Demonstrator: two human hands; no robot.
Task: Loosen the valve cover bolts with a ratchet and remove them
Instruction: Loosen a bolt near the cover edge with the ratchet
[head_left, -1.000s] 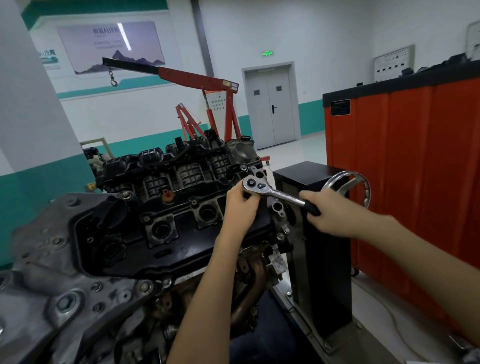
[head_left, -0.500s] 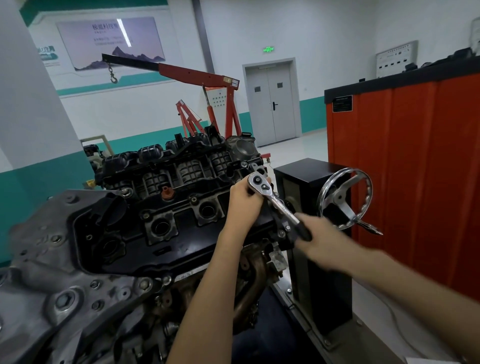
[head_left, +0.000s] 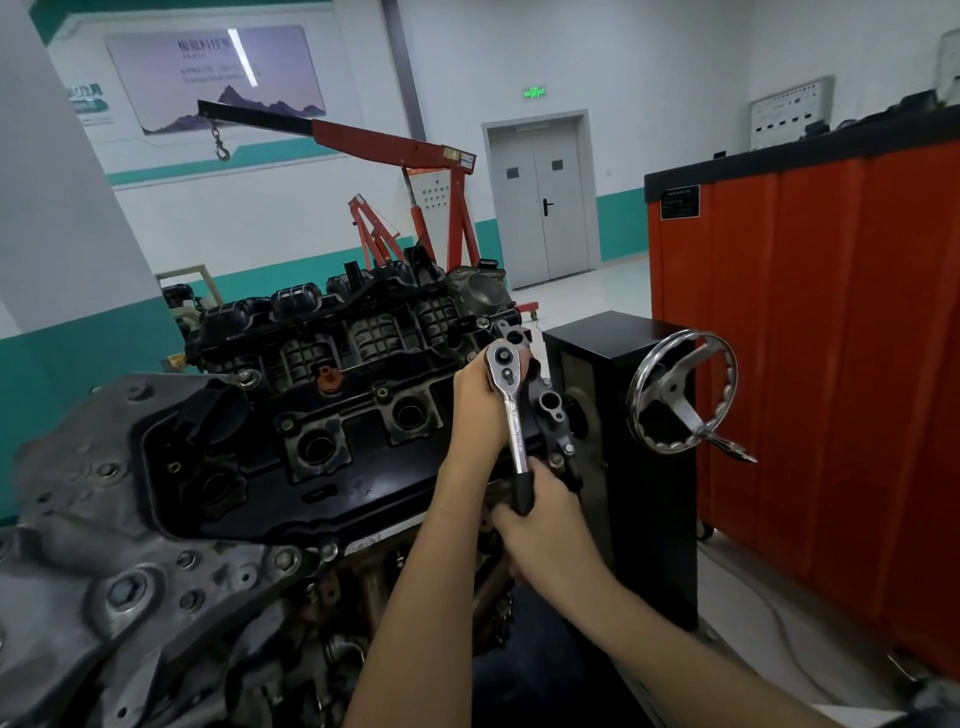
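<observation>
An engine sits on a stand with its black valve cover (head_left: 332, 467) facing me. A chrome ratchet (head_left: 511, 410) stands at the cover's right end, head up and handle pointing down toward me. My left hand (head_left: 480, 400) grips the ratchet's head and holds it against the cover; the bolt under it is hidden. My right hand (head_left: 540, 519) grips the black handle end low down. Other bolts (head_left: 383, 392) show along the cover's edges.
A black stand post (head_left: 639, 467) with a chrome handwheel (head_left: 680, 395) stands right of the engine. An orange cabinet (head_left: 831, 364) fills the right side. A red engine hoist (head_left: 415, 156) stands behind. The grey timing cover (head_left: 104, 545) lies at the lower left.
My right hand has swung the ratchet handle from pointing right to pointing down toward me, clockwise round the head. My left hand has stayed on the head.
</observation>
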